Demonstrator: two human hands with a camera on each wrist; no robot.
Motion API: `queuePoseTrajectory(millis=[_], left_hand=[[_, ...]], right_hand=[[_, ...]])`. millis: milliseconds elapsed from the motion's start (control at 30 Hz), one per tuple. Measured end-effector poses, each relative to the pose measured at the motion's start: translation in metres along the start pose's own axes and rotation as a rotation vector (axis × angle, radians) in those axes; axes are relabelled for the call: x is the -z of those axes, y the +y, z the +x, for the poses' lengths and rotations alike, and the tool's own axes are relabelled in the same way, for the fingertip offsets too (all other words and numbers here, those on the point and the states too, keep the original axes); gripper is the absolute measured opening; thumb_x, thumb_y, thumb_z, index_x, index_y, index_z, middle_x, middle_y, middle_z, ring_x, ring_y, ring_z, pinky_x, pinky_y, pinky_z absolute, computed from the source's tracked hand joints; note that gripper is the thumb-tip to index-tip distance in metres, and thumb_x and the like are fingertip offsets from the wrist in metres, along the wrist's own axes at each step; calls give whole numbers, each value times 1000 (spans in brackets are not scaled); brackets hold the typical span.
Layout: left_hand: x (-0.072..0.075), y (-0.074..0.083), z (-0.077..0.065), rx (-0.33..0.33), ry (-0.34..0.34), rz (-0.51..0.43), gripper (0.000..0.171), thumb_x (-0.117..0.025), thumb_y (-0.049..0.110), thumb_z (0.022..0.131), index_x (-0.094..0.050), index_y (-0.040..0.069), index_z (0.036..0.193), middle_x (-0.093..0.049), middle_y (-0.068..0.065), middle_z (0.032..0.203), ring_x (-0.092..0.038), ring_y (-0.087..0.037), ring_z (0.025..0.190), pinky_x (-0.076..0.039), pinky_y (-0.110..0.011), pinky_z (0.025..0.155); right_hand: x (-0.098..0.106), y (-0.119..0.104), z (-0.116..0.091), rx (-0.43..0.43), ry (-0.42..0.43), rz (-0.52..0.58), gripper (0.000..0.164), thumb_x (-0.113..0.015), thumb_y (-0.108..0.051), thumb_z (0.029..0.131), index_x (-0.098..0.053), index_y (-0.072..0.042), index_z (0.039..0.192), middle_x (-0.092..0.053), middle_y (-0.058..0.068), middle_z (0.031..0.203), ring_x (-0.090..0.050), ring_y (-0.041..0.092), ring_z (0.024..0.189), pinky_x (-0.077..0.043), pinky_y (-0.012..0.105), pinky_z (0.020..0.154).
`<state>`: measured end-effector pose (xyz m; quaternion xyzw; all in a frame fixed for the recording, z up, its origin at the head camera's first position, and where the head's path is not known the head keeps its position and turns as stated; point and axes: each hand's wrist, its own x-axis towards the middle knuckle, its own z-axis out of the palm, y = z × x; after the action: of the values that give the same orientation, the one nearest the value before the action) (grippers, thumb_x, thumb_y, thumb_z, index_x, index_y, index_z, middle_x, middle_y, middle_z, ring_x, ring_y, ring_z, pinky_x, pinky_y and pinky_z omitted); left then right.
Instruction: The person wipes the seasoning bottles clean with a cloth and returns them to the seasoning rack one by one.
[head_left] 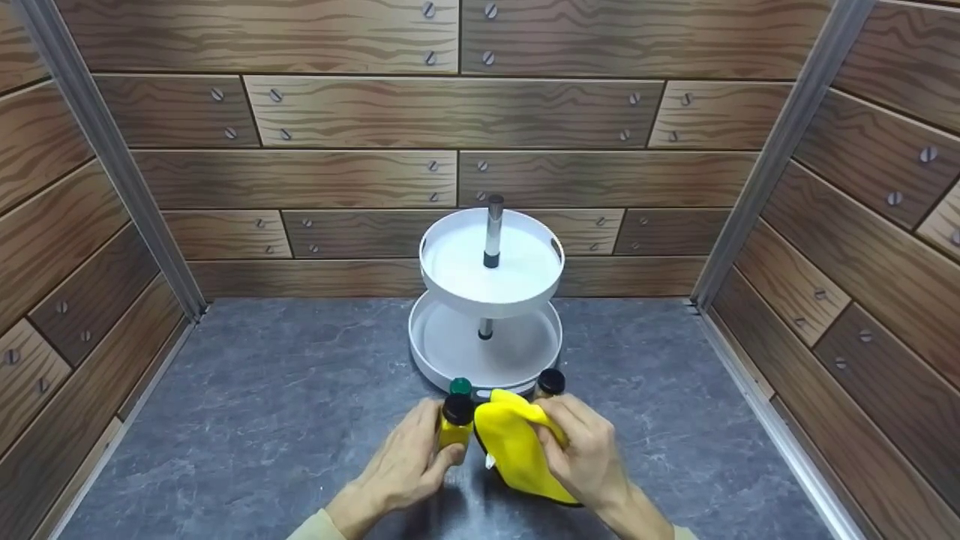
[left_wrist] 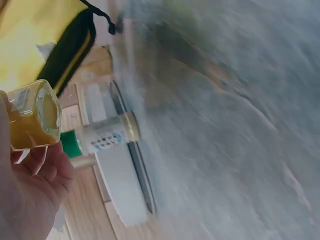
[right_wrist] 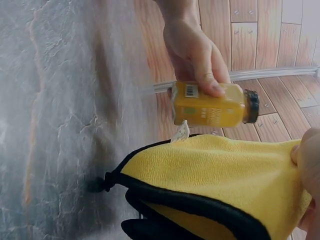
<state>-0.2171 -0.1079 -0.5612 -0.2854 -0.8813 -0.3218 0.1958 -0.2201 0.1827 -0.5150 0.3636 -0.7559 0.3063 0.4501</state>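
My left hand (head_left: 405, 457) grips a small square bottle (right_wrist: 210, 106) with yellow contents and a black cap. Held upright above the table, it shows its base (left_wrist: 50, 112) to the left wrist camera. Just to the right, my right hand (head_left: 589, 446) pinches a yellow cloth (head_left: 517, 454) with black edging by its upper part, so the rest hangs down in folds. A small white tag (right_wrist: 181, 132) sticks out from the cloth's edge near the bottle. Beyond the left hand stands a green-capped bottle (left_wrist: 102, 136), partly hidden in the head view by the held bottle.
A white two-tier round tray, with its upper tier (head_left: 450, 259) on a metal post (head_left: 493, 229) above the lower tier (head_left: 442, 341), stands at the back centre. Behind the cloth is a black-capped container (head_left: 551, 382). Wood-patterned walls (head_left: 360, 180) enclose the grey tabletop (head_left: 285, 375).
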Motion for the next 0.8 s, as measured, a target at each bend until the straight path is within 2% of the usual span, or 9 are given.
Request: queuePoseTrajectory(millis=[200, 300, 433, 667, 800], left_hand=[[-3, 13, 7, -43, 29, -89, 38, -75, 27, 105, -60, 16, 138, -63, 7, 115, -57, -5, 96, -57, -28, 84], [-5, 19, 9, -50, 14, -163, 38, -77, 25, 103, -60, 19, 137, -61, 5, 116, -57, -4, 94, -57, -24, 81], [-8, 26, 12, -50, -1, -243, 42, -80, 22, 100, -60, 22, 138, -62, 4, 121, -60, -4, 95, -60, -26, 80], [-14, 33, 16, -73, 65, -279, 45, -82, 21, 96, -62, 24, 136, -64, 5, 120, -61, -4, 98, -58, -22, 80], [-16, 35, 16, -72, 101, -300, 45, -83, 18, 95, -63, 22, 135, -65, 5, 117, -61, -4, 98, -60, -23, 77]], right_hand=[[-4, -4, 5, -35, -6, -10, 30, -83, 4, 83, -82, -9, 111, -78, 2, 98, -73, 14, 82, -62, 23, 76], [-6, -6, 7, -34, -2, -15, 30, -84, 3, 83, -82, -10, 110, -78, 1, 98, -74, 14, 83, -62, 23, 77], [-8, -9, 8, -28, 3, -15, 32, -85, 3, 80, -82, -11, 109, -78, 1, 98, -74, 14, 83, -62, 24, 77], [-11, -11, 6, -7, 31, 15, 35, -85, 4, 78, -82, -9, 110, -79, 2, 99, -75, 16, 83, -63, 25, 79], [-14, -13, 4, -22, 31, 85, 37, -85, 8, 78, -82, -8, 111, -80, 4, 99, -75, 18, 83, -63, 25, 80]])
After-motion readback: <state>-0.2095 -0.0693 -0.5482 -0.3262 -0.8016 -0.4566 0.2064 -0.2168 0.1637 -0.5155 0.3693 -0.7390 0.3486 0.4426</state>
